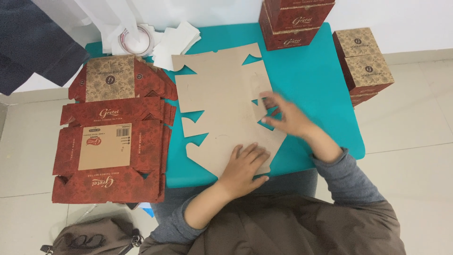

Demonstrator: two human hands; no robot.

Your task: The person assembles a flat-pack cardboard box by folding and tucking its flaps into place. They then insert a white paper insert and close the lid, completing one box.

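The person has a flat brown cardboard blank (222,101) lying plain side up on the teal tabletop (311,75), so this looks like the start of folding a box. The left hand (245,165) lies flat with fingers spread, pinning the near edge of the blank. The right hand (283,115) is blurred over the blank's right edge, fingers loosely apart and seemingly on a side flap; whether it grips anything I cannot tell. To my eye the next move calls for lifting that flap along its crease while the other hand holds the sheet from sliding. Just left of the blank sits a stack of unfolded blanks (113,141), printed side up: dark red with a leafy pattern, tan panels and a pale rectangular label in the middle. At the far edge stand two finished dark red boxes (292,23), stacked. To the right, off the tabletop, stand more finished boxes (365,61) with tan patterned tops. A roll of clear tape (137,40) and some white paper sheets (177,42) lie at the far left.
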